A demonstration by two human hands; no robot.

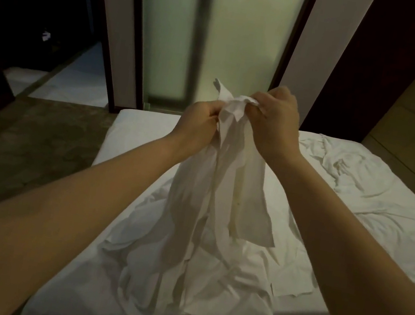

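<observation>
Forearms (56, 200) reaching out above the bed (134, 128), I pinch the bunched top of the white sheet (225, 176) in my left hand (199, 120) and, right beside it, grip the same bunch with my right hand (276, 119), so the cloth's long axis hangs straight down from my fingers onto the bed.

Dim indoor scene with a greenish cast. The main light glows softly through a frosted glass panel (237, 38) straight ahead, and the room at far left is almost black. The white bed (139, 129) looks grey, with soft shadows in its folds. Wide-angle bending stretches the edges, and detail is slightly soft.
</observation>
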